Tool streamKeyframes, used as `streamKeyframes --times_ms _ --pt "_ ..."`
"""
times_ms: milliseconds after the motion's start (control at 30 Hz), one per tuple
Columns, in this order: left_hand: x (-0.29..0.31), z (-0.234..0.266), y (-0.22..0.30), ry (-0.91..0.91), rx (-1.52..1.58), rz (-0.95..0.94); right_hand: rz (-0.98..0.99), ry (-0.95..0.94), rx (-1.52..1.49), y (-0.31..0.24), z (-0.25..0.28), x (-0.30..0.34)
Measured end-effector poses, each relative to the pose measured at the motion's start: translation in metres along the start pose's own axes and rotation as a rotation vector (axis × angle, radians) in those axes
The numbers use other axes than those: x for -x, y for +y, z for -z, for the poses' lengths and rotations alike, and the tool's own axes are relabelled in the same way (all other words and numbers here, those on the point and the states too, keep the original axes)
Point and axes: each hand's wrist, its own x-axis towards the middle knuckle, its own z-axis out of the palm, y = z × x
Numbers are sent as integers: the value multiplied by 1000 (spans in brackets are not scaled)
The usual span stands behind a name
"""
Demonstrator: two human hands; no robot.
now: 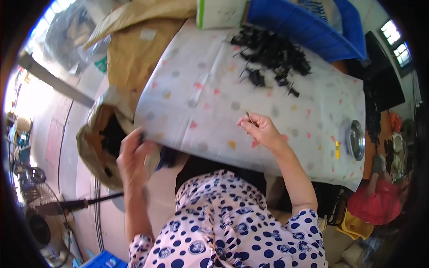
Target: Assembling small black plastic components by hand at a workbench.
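The left hand (134,154) is a blur in front of the near rim of a pale sack (89,161). A dark speck shows at its fingertips, but I can't make out what it is, nor tell whether the fingers are closed on anything. The right hand (261,129) is clearer: thumb and fingers are pinched together on a slim tool (249,117), mostly hidden in the grip, only a thin brownish end poking out above the desk (214,134) with its spotted white cover.

Just left of the left hand, the sack gapes open with black stuff (111,136) inside, partly hidden by that hand and too dark to pick apart. Beyond the right hand, at the far side of the desk, lies a tangled heap of black pieces (275,56), a few strays nearer to it. Farther past the heap a blue crate (308,33) leans in, a printed bag (333,13) inside, cut off by the upper edge. Well to the right of the right hand sit a shiny metal bowl (356,140) and a small yellow piece (337,149).

Blue lettering on the bag is squeezed and cropped; beyond the left hand, brown paper (138,67) carries a pale label (148,34), too small to read.
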Motion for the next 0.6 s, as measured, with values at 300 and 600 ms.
streamKeyframes --times_ms 300,600 --pt "-31 76 0 77 -929 -239 481 676 255 26 149 -51" --pt "-236 -140 51 -562 -424 -242 618 1023 663 35 322 -142"
